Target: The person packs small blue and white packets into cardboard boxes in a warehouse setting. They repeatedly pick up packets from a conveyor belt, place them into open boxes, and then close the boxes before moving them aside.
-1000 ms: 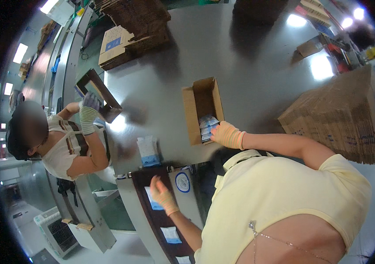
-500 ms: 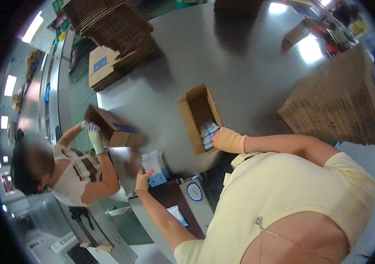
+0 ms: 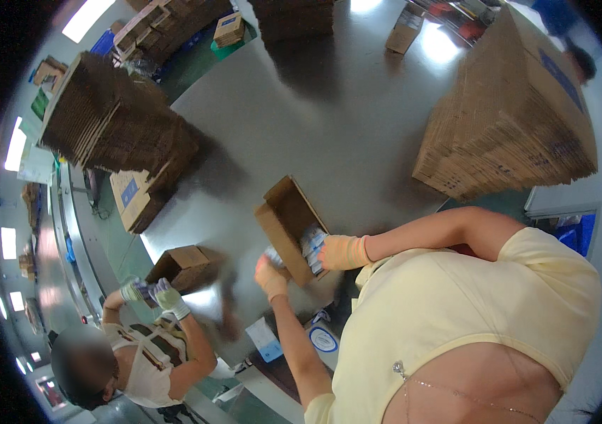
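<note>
An open brown carton (image 3: 277, 237) lies on the metal table in front of me. Blue-and-white flat packets (image 3: 312, 249) stand in its near end, and my right hand (image 3: 344, 253), in a striped knit glove, is closed on them there. Just outside the carton's left wall is my left hand (image 3: 271, 280), gloved too, its fingers closed around a whitish packet (image 3: 274, 256) that is mostly hidden. More blue-and-white packets (image 3: 264, 340) lie to the left of my left forearm, over a dark surface.
Flat-folded cartons are stacked at the right (image 3: 509, 120) and far left (image 3: 106, 116) of the metal table (image 3: 357, 141). At the left, a co-worker's gloved hands (image 3: 167, 297) hold another open carton (image 3: 186, 267). A small carton (image 3: 405, 30) lies at the far side.
My left hand has moved right from the packets at the table's left edge to beside the carton. My right hand stays at the packets inside. The view has shifted.
</note>
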A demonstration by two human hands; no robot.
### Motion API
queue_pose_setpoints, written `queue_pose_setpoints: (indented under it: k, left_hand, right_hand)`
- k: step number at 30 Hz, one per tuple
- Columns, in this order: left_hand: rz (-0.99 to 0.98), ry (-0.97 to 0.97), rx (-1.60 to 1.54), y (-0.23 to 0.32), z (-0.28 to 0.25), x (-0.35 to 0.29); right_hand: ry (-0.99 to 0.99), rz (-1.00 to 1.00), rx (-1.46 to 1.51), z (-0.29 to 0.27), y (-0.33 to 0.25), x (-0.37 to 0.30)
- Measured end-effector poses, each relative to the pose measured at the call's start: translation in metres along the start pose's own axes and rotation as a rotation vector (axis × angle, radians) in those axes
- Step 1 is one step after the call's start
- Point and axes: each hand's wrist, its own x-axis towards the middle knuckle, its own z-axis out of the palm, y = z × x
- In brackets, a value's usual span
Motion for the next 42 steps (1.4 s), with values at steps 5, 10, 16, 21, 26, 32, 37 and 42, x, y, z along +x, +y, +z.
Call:
queue_pose_setpoints:
  k: [5, 10, 16, 21, 26, 32, 37, 42]
  left_hand:
    - [-0.042, 0.157, -0.960, 0.115, -0.136, 0.028]
    - [0.189, -0.212, -1.319, 0.122, -0.088, 0.037]
    - [0.030, -0.158, 0.227, 0.147, -0.040, 0.025]
    - [0.283, -0.198, 0.102, 0.196, -0.090, 0.043]
    - [0.110, -0.335, 0.278, 0.203, -0.038, 0.054]
    - [0.134, -0.234, -0.004, 0.193, -0.049, 0.041]
    - [0.077, 0.274, -0.245, 0.164, -0.089, -0.064]
    - [-0.381, 0.362, 0.092, 0.042, -0.137, -0.237]
  right_hand:
    - [-0.064, 0.011, -0.062, 0.008, 0.005, -0.008]
    - [0.100, 0.124, 0.167, 0.037, -0.005, 0.009]
    - [0.037, -0.018, -0.009, -0.002, 0.002, -0.003]
    - [0.075, 0.035, -0.019, 0.006, 0.002, -0.006]
    - [-0.160, 0.038, 0.016, 0.000, -0.001, 0.008]
    - [-0.062, 0.011, -0.086, 0.008, 0.000, 0.009]
    - [-0.047, 0.073, 0.015, -0.008, 0.008, 0.001]
    - [-0.074, 0.016, 0.003, -0.013, 0.007, 0.004]
